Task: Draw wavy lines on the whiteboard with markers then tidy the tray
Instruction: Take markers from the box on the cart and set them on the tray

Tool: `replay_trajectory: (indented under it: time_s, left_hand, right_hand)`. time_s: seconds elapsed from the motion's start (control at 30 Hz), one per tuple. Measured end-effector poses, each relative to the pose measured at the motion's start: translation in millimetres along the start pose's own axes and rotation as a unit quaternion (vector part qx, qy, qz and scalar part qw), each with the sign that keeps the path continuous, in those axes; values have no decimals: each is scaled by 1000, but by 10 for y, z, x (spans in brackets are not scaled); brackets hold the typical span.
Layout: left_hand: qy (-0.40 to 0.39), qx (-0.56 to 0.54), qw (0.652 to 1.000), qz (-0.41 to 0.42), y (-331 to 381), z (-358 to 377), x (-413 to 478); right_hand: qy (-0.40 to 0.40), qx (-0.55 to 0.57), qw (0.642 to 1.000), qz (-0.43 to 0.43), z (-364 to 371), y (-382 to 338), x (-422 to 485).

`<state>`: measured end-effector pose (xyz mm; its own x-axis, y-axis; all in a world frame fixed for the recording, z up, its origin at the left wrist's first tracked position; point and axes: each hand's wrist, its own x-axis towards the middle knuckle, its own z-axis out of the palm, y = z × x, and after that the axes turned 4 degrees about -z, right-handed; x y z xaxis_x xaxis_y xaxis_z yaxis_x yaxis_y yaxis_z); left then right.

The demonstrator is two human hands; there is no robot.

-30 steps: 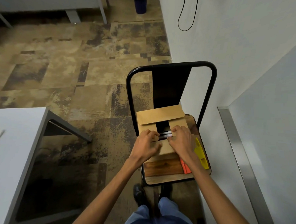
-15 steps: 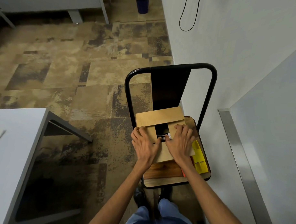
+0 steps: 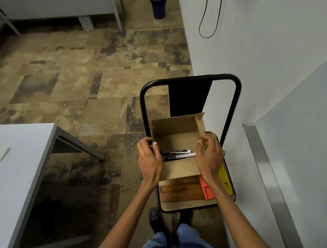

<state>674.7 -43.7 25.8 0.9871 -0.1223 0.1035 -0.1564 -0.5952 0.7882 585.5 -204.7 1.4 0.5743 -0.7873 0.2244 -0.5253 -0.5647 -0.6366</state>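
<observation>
Holding the cardboard box (image 3: 179,167) open, left hand (image 3: 150,161) and right hand (image 3: 209,159) grip its side flaps.
Two markers (image 3: 178,154) are seen lying crosswise at frame centre, between both hands' fingers, caps leftward, equally near.

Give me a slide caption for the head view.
Both hands, left and right, hold open a cardboard box containing two markers on a chair.

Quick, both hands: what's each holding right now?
Left hand: gripping the cardboard box's left flap.
Right hand: fingers closed on the right flap.

Brown box (image 3: 179,168), black-capped white markers (image 3: 175,151) — orange (and yellow) trays (image 3: 205,187).
</observation>
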Motion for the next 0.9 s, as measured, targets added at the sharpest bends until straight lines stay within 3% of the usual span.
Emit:
replay_trajectory:
  time_s: [0.3, 0.47, 0.57, 0.73, 0.9]
  left_hand:
    - [10, 201, 980, 5, -299, -70, 178]
    - [-16, 276, 961, 18, -436, -10, 136]
    - [-33, 264, 964, 1, -452, 69, 120]
    - [-152, 138, 978, -26, -547, 206, 79]
    - [-159, 118, 980, -32, -498, 144, 73]
  right_hand:
    - [71, 53, 994, 64, -164, 134, 137]
    - [65, -18, 993, 95, -85, 293, 107]
    - [47, -65, 989, 124, -56, 370, 82]
    - [-58, -46, 989, 131, 34, 427, 45]
    - [-88, -48, 985, 141, 39, 415, 82]
